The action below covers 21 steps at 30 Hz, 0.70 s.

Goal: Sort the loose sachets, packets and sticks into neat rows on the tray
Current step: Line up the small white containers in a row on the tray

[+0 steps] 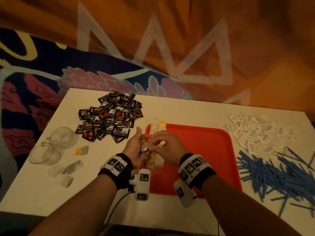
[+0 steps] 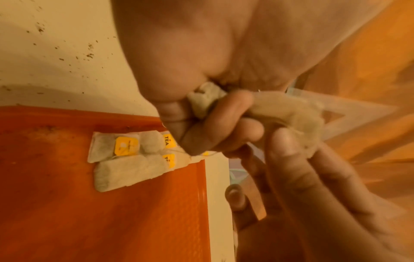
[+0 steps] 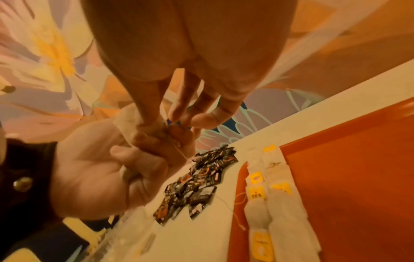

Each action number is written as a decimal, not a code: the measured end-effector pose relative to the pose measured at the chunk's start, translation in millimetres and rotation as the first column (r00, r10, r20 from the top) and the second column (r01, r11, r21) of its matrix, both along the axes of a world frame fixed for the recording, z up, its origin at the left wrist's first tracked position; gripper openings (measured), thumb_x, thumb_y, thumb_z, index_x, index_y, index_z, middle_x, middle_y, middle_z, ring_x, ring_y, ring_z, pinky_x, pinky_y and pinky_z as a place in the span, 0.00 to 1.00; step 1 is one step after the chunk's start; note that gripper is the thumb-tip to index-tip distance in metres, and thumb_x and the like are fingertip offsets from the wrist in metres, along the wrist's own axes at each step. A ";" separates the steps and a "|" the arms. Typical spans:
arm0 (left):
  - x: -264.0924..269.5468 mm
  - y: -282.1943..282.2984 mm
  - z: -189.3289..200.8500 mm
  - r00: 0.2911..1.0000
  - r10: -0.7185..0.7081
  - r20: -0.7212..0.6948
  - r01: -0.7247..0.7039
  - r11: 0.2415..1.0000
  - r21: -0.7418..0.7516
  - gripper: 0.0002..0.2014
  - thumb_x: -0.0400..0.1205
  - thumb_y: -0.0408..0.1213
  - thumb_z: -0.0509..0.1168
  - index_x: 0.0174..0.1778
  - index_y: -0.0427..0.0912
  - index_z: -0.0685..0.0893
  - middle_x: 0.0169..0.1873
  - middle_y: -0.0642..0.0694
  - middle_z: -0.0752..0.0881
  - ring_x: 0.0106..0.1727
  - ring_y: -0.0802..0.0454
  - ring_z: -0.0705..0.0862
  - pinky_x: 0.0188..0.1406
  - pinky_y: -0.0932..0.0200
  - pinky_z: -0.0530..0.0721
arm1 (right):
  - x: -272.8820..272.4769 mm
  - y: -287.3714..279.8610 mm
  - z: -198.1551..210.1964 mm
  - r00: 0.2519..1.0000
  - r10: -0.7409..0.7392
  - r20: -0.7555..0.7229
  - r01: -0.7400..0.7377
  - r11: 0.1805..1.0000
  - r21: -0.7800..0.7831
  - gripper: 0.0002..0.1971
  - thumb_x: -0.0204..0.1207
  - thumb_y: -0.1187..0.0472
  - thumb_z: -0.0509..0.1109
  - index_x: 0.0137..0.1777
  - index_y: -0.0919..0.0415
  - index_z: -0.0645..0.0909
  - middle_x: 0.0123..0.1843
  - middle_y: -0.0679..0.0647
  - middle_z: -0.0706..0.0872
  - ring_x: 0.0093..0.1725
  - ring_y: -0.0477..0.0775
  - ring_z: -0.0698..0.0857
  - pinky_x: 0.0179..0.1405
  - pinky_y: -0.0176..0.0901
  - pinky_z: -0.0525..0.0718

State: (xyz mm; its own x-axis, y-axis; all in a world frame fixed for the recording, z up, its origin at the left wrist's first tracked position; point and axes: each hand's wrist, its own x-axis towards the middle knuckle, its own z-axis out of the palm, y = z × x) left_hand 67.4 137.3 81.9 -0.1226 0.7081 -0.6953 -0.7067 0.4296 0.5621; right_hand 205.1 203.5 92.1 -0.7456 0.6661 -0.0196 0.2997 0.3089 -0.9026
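Over the left edge of the red tray [image 1: 201, 150] my two hands meet. My left hand [image 1: 136, 149] grips a small bundle of tea bags [image 2: 206, 99] in its curled fingers. My right hand [image 1: 162, 143] reaches in from the right and pinches one tea bag [image 2: 302, 122] of that bundle at its fingertips [image 3: 179, 117]. Two rows of tea bags with yellow tags [image 1: 157, 128] lie along the tray's left side; the hands cover the rows' middle. In the right wrist view the rows [image 3: 275, 203] run side by side.
A heap of black sachets [image 1: 110, 116] lies at the back left. White sachets [image 1: 259, 133] and blue sticks [image 1: 281, 172] are piled right of the tray. Two glass cups [image 1: 56, 142] and a few loose tea bags [image 1: 64, 172] sit at the left.
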 end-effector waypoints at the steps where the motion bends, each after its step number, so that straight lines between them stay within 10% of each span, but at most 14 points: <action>1: 0.6 -0.2 1.8 1.000 -0.015 -0.004 0.015 1.000 0.005 0.31 0.85 0.67 0.48 0.52 0.43 0.82 0.25 0.44 0.76 0.13 0.54 0.66 0.13 0.69 0.61 | -1.5 1.2 4.2 1.000 -0.023 -0.021 0.022 0.999 -0.029 0.03 0.73 0.65 0.78 0.42 0.57 0.89 0.50 0.50 0.88 0.48 0.44 0.84 0.49 0.29 0.79; 4: 1.2 -1.2 7.1 0.967 -0.070 -0.244 0.067 0.998 -0.021 0.27 0.88 0.62 0.52 0.47 0.42 0.84 0.25 0.44 0.77 0.16 0.52 0.68 0.16 0.67 0.61 | -3.4 9.4 14.0 0.989 -0.130 -0.070 0.122 0.987 -0.105 0.07 0.77 0.65 0.75 0.41 0.51 0.85 0.44 0.46 0.89 0.44 0.40 0.86 0.47 0.29 0.80; 7: -2.6 -4.0 11.0 0.657 -0.033 -0.753 0.060 0.998 0.009 0.14 0.88 0.44 0.61 0.38 0.47 0.83 0.33 0.48 0.83 0.30 0.48 0.77 0.27 0.59 0.70 | -2.2 19.1 23.3 0.978 -0.200 -0.063 0.195 0.978 -0.072 0.07 0.76 0.67 0.75 0.41 0.53 0.84 0.39 0.43 0.86 0.37 0.32 0.82 0.41 0.24 0.77; 11: -2.0 -6.2 28.4 0.368 0.158 -0.917 0.148 0.963 0.225 0.06 0.82 0.36 0.70 0.48 0.53 0.86 0.48 0.59 0.86 0.50 0.72 0.81 0.48 0.78 0.74 | -2.6 27.4 29.8 0.960 -0.277 -0.047 0.276 0.961 -0.024 0.08 0.74 0.65 0.77 0.40 0.51 0.84 0.37 0.47 0.86 0.35 0.35 0.82 0.39 0.27 0.78; 15: 1.4 2.6 44.6 0.357 0.172 -0.918 0.301 0.909 0.288 0.07 0.82 0.35 0.72 0.48 0.54 0.87 0.49 0.57 0.87 0.52 0.71 0.82 0.52 0.76 0.76 | -5.2 25.9 34.5 0.957 -0.285 -0.061 0.283 0.958 -0.035 0.10 0.73 0.63 0.78 0.38 0.46 0.83 0.35 0.43 0.87 0.34 0.36 0.84 0.38 0.29 0.81; 21: 0.6 12.5 51.5 0.552 0.252 -0.795 0.091 0.929 0.358 0.10 0.82 0.28 0.69 0.40 0.48 0.88 0.38 0.55 0.88 0.36 0.67 0.83 0.40 0.68 0.79 | -1.1 19.8 43.5 0.954 -0.254 -0.158 0.229 0.961 -0.156 0.11 0.69 0.66 0.82 0.38 0.51 0.84 0.38 0.45 0.89 0.39 0.38 0.87 0.44 0.31 0.83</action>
State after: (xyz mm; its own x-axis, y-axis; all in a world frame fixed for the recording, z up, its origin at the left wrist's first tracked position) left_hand 68.1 149.8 133.4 -0.5795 0.8149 0.0103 0.1150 0.0693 0.9909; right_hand 204.0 223.3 135.7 -0.5625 0.8268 -0.0052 0.1838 0.1189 -0.9758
